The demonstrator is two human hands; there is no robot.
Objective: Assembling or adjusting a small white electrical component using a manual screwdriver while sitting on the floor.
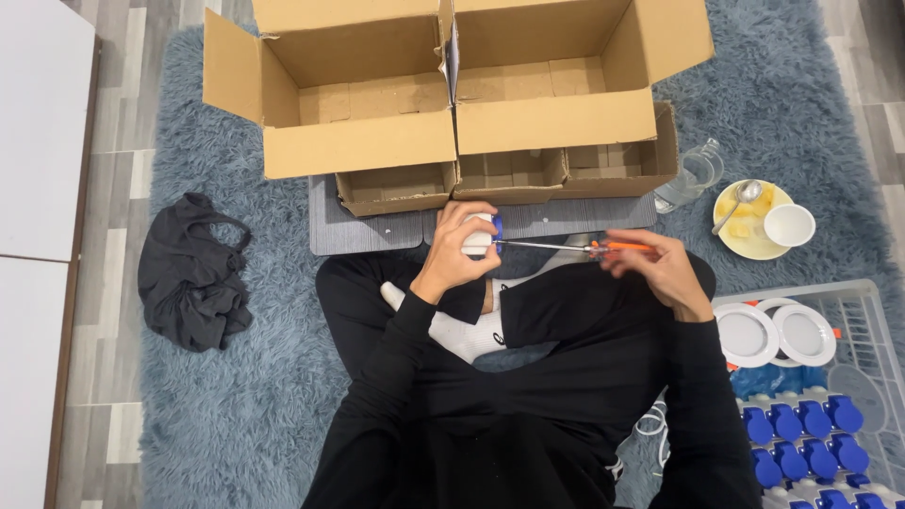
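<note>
1. Head view: small white-and-blue plastic part (pixel 481 236) sits clamped in the left hand (pixel 452 253) over the lap; looks light, rigid, a bit slick, so hold its body.
2. Right hand (pixel 655 264) pinches the orange-handled screwdriver (pixel 575 247), tip at the part.
3. Open brown cardboard boxes (pixel 452 104) crowd twelve o'clock; grey plastic crate (pixel 848 292) at four; the shaggy blue-grey rug (pixel 236 415) at eight looks open.

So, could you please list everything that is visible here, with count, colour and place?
cardboard boxes: four, brown, open, top centre
grey mat: one, under the small boxes
dark cloth: one, left on the rug
shaggy rug: one, grey-blue
glass jug: one, clear, right
yellow plate: one, holding a spoon and white cup
crate: one, grey, with white discs and blue parts
left hand: holds a white-blue part
right hand: holds an orange screwdriver
</note>
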